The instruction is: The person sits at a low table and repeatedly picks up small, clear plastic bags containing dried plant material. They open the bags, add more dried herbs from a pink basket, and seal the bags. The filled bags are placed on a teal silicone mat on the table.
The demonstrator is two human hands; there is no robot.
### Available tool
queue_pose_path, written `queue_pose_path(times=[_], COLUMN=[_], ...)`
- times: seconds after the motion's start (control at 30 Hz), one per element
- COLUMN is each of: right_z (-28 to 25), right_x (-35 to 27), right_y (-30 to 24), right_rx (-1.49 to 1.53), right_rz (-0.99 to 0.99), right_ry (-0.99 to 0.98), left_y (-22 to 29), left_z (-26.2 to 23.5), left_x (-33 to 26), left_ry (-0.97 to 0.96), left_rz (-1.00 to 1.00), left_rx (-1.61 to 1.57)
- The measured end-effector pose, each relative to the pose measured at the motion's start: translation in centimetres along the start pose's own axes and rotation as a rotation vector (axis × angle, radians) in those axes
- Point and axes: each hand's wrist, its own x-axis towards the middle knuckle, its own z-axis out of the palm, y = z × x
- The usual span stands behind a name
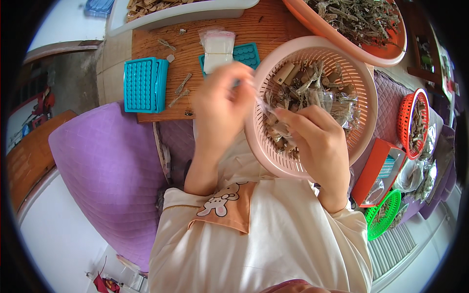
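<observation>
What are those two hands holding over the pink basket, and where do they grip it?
A small clear plastic bag, stretched between them: the left hand pinches one edge, the right hand the other, above the pink basket of dried sticks.

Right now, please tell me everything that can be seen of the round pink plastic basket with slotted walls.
The round pink plastic basket with slotted walls is a shallow bowl with a thick smooth rim and thin ribs radiating inside. It sits tilted toward the person, in front of the chest, partly over the wooden board. It holds dried brown stalks and cut stick pieces, some in clear wrapping. The right hand reaches inside over the near rim; the left hand is at its left edge, blurred.
</observation>
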Motion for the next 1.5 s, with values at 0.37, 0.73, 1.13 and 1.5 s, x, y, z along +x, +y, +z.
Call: queue_pose_path(times=[0.37, 0.73, 1.13, 1.5], right_z=[2.5, 3.1, 5.7, -0.5], right_x=[-0.2, -0.3, -1.4, -1.0], right_y=[2.6, 1.8, 1.6, 7.2], right_rx=[1.101, 1.704, 2.499, 1.499], right_rz=[0.322, 0.533, 0.644, 0.526], right_ry=[0.124, 0.034, -0.045, 0.503], left_y=[-0.2, 0.6, -1.5, -5.8], left_z=[0.3, 0.9, 0.0, -1.1], left_x=[-2.1, -1.6, -1.8, -2.6], left_ry=[-0.296, -0.190, -0.001, -0.052], left_rz=[-0.151, 0.090, 0.858, 0.307], left_rx=[-0.599, -0.122, 0.206, -0.079])
